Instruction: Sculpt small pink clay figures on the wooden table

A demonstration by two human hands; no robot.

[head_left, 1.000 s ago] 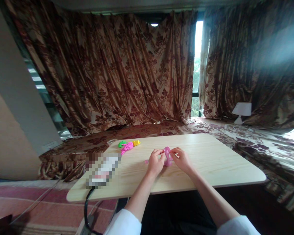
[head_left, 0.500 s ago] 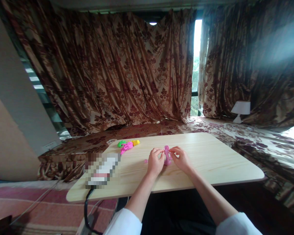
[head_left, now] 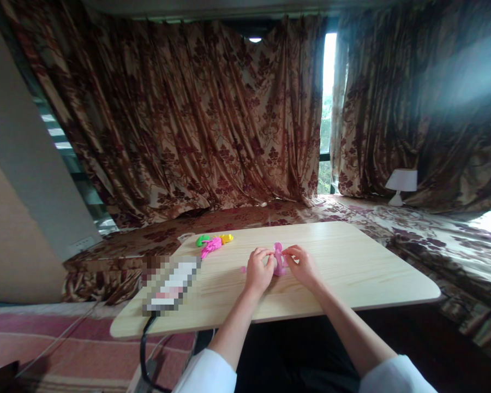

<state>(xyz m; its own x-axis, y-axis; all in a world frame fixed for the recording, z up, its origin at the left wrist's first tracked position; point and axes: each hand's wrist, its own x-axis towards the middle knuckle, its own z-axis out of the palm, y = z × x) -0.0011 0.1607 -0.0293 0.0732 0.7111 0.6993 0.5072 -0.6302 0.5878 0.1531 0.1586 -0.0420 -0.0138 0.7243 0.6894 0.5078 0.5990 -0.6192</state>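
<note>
A small pink-purple figure (head_left: 278, 264), with a rounded top and a wider lower part, stands at the middle of the table between my hands. It looks like modelling clay, but its fine shape is too small to make out. My left hand (head_left: 261, 268) pinches at its left side, thumb and fingertips together near the upper part. On the opposite side, my right hand (head_left: 301, 264) pinches at the same height. Part of the figure is hidden behind my left fingers. A tiny pink-purple piece (head_left: 243, 269) lies just left of my left hand.
Pink (head_left: 211, 246), green (head_left: 202, 240) and yellow (head_left: 227, 238) plastic toys lie together at the table's far left. A blurred-out object (head_left: 172, 285) with a black cable (head_left: 144, 349) sits at the left edge. A white lamp (head_left: 401, 181) stands beyond the pale wooden table (head_left: 364, 273).
</note>
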